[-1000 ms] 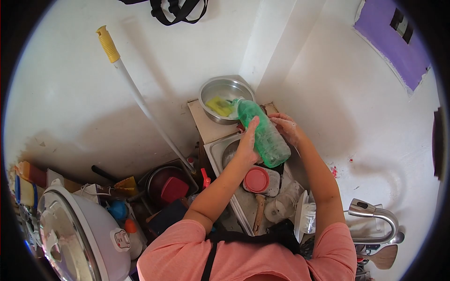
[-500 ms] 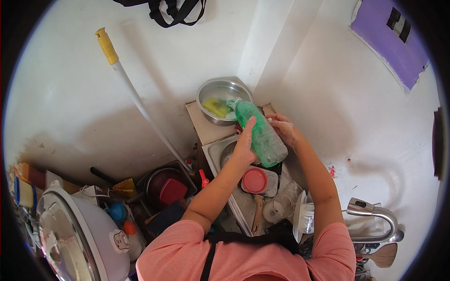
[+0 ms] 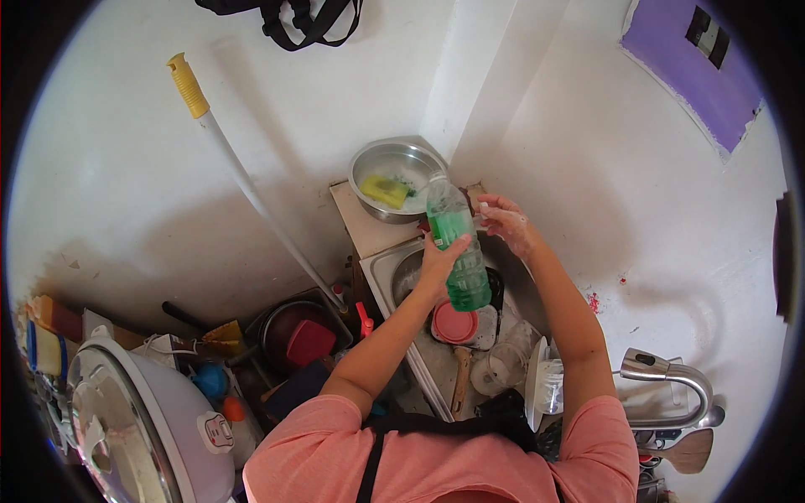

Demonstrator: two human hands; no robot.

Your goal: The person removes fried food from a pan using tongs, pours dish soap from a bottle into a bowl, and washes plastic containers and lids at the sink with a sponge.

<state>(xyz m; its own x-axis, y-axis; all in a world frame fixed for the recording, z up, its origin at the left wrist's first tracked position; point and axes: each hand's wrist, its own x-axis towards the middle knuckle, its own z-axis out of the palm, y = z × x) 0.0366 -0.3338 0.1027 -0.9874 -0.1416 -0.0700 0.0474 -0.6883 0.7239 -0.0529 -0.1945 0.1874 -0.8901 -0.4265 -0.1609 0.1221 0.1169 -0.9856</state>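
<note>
A clear bottle (image 3: 464, 251) partly filled with green liquid is gripped round its middle by my left hand (image 3: 443, 261). It stands nearly upright, its open neck beside the metal bowl (image 3: 396, 213). In that bowl lie a yellow sponge (image 3: 385, 191) and some green liquid. My right hand (image 3: 505, 223) is just right of the bottle, its fingers bent around something small and whitish that I cannot make out. Below the bottle, the sink holds a red round lid (image 3: 454, 322) and a wooden-handled utensil (image 3: 461, 381).
A curved faucet (image 3: 692, 387) and a white plate (image 3: 535, 387) are at the right. A rice cooker (image 3: 159, 419), a dark pot (image 3: 281, 331) and a leaning pole (image 3: 243, 176) with a yellow grip stand at the left. Walls close in behind the sink.
The bottle has gone from tipped over the bowl to nearly upright, its neck now off the bowl and the green liquid settled lower. My right hand has come slightly away from its side.
</note>
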